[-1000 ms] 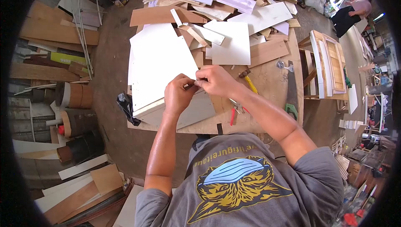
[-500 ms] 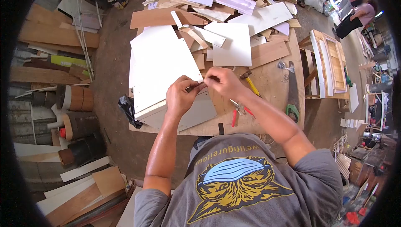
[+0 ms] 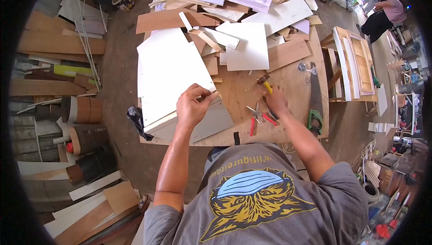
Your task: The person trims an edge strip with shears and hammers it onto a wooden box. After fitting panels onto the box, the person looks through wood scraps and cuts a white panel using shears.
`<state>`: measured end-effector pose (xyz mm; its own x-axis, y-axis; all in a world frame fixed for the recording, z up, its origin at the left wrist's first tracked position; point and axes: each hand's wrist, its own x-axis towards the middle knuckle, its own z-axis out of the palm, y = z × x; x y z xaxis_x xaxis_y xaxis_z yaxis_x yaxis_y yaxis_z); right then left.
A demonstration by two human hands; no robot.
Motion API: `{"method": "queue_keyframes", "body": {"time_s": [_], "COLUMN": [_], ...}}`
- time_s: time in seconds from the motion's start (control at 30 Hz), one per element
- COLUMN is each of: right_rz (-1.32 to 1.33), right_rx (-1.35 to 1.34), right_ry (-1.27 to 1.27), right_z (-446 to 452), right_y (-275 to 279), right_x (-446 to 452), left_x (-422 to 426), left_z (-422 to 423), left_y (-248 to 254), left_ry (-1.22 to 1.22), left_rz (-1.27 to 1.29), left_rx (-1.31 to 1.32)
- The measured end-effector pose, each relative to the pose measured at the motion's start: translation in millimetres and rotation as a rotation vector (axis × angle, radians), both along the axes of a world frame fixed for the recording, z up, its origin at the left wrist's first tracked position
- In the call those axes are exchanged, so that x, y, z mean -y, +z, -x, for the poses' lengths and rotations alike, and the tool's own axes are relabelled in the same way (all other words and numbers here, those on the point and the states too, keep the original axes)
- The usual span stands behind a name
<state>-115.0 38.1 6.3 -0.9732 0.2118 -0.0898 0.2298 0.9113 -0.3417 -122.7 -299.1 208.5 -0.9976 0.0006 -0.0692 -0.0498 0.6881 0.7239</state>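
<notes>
Spread over the far half of the broad light-brown plywood bench point(image 3: 290, 80): a jumbled heap of white, brown and lilac board offcuts point(image 3: 252, 2), with a squarish white panel point(image 3: 247, 47) on its nearer side. Toward the near left corner, a large pale-grey-sided box with a flat white top point(image 3: 175, 74). Nearer the middle — a dark-headed, yellow-handled hammer point(image 3: 267, 85). Close to the near edge, red-handled metal pliers point(image 3: 258, 118); at that edge, a short black strip point(image 3: 236, 138). Lengthwise by the right edge — a green-handled handsaw point(image 3: 316, 94), with small clear plastic packets point(image 3: 302, 67) near its far end.
</notes>
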Motion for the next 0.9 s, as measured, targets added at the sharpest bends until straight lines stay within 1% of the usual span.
{"method": "queue_keyframes", "body": {"time_s": [0.1,0.17,0.2,0.3,0.4,0.47,0.6,0.7,0.77,0.9], "right_rz": [-0.033,-0.018,-0.011,0.015,-0.008,-0.007,0.025,-0.019,-0.026,-0.017], "right_rx": [0.232,0.217,0.210,0.173,0.240,0.254,0.307,0.320,0.296,0.285], "right_ry": [-0.029,0.006,0.024,-0.038,-0.050,-0.068,-0.095,-0.084,-0.078,-0.070], "right_z": [-15.2,-27.0,-30.0,-30.6,-25.4,-20.1,-13.9,-13.8,-14.9,-16.2], "right_y": [-45.2,-64.1,-63.8,-61.1,-63.1,-82.5,-83.9,-77.9,-98.2,-104.7], "right_x": [-38.6,-51.0,-51.2,-47.0,-48.7,-57.5,-60.0,-56.3,-63.2,-65.6], "left_x": [-0.5,-0.5,-0.2,-0.8,-1.6,-1.2,0.7,0.5,-0.1,-0.3], "left_z": [-0.5,-1.3,-1.5,-3.0,-3.7,-2.2,-1.2,0.1,0.5,2.1], "left_y": [-0.5,-1.7,-3.4,-1.5,-1.8,-3.4,-4.7,-5.6,-4.8,-1.4], "left_ry": [-0.006,-0.011,-0.014,-0.019,-0.014,-0.012,-0.014,-0.011,-0.006,-0.001], "left_rz": [0.011,0.009,0.000,0.000,0.015,0.013,-0.003,-0.004,0.001,0.013], "left_rx": [-0.013,-0.023,-0.027,-0.040,-0.037,-0.045,-0.063,-0.080,-0.083,-0.076]}}
